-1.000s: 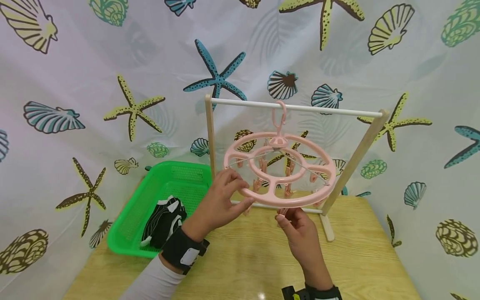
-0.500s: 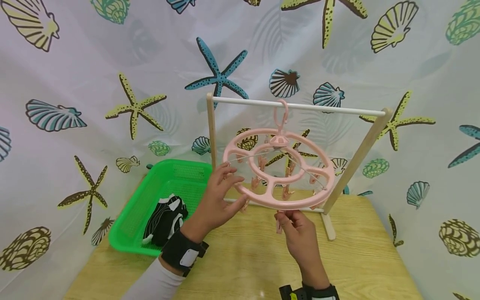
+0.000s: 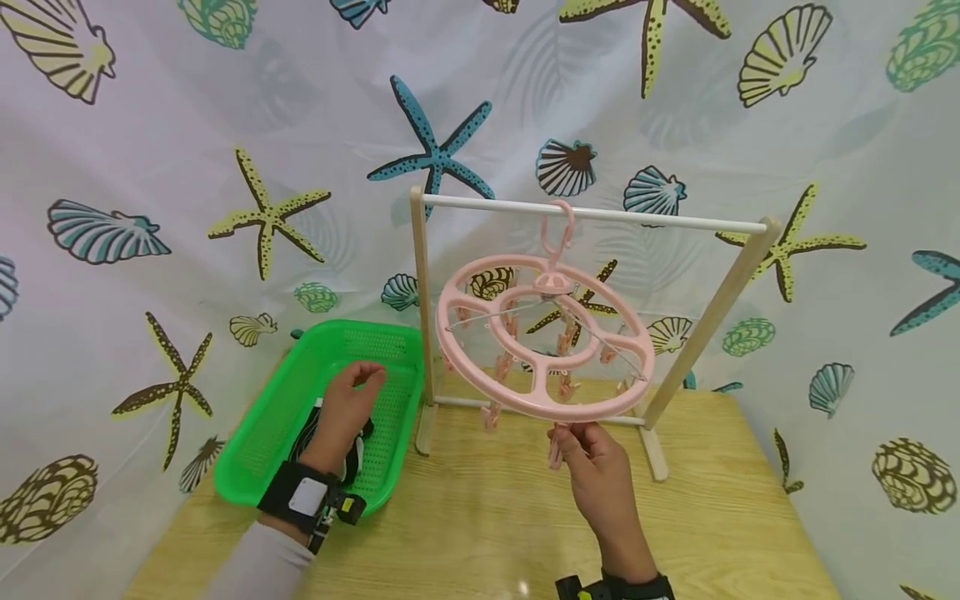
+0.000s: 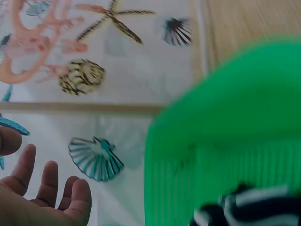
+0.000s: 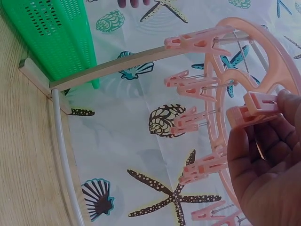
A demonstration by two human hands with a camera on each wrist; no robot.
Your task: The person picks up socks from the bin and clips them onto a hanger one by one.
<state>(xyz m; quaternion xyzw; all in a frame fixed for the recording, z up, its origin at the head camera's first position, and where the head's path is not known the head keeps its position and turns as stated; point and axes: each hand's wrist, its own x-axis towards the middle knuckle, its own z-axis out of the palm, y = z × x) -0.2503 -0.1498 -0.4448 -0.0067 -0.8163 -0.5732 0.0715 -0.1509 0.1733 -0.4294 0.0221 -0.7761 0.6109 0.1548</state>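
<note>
My right hand (image 3: 596,467) pinches a pink clothespin (image 5: 254,110) under the front rim of a round pink clip hanger (image 3: 555,410). The clothespin's two arms show between thumb and fingers in the right wrist view. The hanger tilts, hooked over a white rail (image 3: 637,217), with several more clothespins (image 5: 195,122) dangling below it. My left hand (image 3: 347,412) is over the green basket (image 3: 258,408), holding nothing, fingers loosely bent. Beneath it lies black cloth with white stripes (image 4: 256,209), partly hidden by the hand in the head view.
The rail belongs to a stand with wooden posts (image 3: 708,325) and feet, standing on a wood-grain table (image 3: 480,517). The basket sits left of the stand, close to its left post. Behind hangs a white curtain (image 3: 337,100) printed with shells and starfish.
My left hand has left the hanger's rim and moved left over the basket. The hanger has shifted slightly left and tilts more. My right hand stays under the rim, with the clothespin now pointing down.
</note>
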